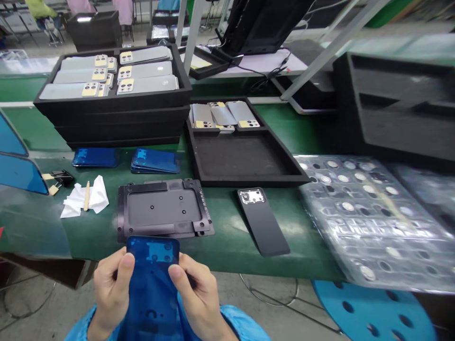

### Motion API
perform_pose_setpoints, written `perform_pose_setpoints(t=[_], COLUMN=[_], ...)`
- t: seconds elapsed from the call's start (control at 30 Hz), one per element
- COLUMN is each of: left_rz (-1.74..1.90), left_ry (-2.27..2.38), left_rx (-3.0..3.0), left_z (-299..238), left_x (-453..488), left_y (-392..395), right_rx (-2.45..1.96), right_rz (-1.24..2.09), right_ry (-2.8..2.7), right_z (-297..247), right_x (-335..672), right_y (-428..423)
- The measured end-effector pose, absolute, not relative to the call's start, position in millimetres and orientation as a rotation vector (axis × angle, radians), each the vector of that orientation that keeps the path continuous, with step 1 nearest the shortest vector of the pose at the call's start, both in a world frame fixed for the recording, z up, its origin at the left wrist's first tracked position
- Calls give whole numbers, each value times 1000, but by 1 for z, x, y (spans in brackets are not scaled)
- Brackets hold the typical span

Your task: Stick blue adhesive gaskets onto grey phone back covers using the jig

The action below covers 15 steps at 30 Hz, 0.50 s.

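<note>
Blue-filmed phone cover (153, 284) pinched by edges between left hand (113, 289) and right hand (199, 298), thumbs on top, keeping face clean; black fixture (163, 213) just ahead on green table (231, 246).

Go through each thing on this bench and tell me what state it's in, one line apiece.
left hand: gripping the blue panel's left edge
right hand: gripping its right edge
blue film-covered panel: held upright over the bench edge
metal jig: flat, nothing in it
dark back cover: lying flat, apart from the jig
open foam tray: back row filled, front bare
stacked foam trays: top one full of covers
blue panel stacks: lying flat
</note>
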<state>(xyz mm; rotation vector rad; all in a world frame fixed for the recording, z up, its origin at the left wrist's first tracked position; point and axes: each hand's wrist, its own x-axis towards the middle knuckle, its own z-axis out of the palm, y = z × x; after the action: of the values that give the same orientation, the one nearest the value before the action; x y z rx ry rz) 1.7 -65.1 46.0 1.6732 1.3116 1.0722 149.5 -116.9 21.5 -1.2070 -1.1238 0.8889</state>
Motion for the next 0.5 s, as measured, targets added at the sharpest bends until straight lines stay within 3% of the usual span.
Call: perform_pose_setpoints(t=[0.27,0.37,0.5], left_rz=[1654,1799,1887], left_ry=[1801,1829,1899], left_rx=[1067,1034,1303], left_z=[51,63,58], left_x=[-14,-17,-17], left_y=[-42,-27,-29], right_rx=[-1194,-1155,-1215], right_rz=[826,825,692], right_ry=[-1503,-1633,-1400], right_z=[19,10,9], right_x=[136,136,146], right_y=[-134,-144,-150])
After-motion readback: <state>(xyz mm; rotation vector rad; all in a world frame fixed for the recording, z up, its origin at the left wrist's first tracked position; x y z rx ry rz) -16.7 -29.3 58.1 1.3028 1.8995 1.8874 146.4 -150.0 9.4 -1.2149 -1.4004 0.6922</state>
